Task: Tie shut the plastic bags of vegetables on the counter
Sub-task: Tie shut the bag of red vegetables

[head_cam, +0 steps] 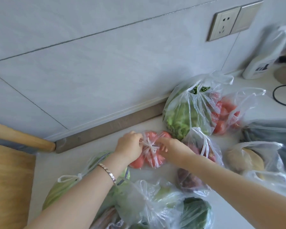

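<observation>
A clear, thin plastic tomato bag (153,160) is lying on the pale counter (82,156) near the wall's base, just in front of a bag of leafy greens (183,116). Round red tomatoes are showing through its crinkled film. Its white handles (149,145) are bunching into a tight gather on top, with short loops fanning outward. The left hand (130,147) is pinching that gather with curled fingers from one side, and the right hand (171,147) is pinching a handle strip from the other.
</observation>
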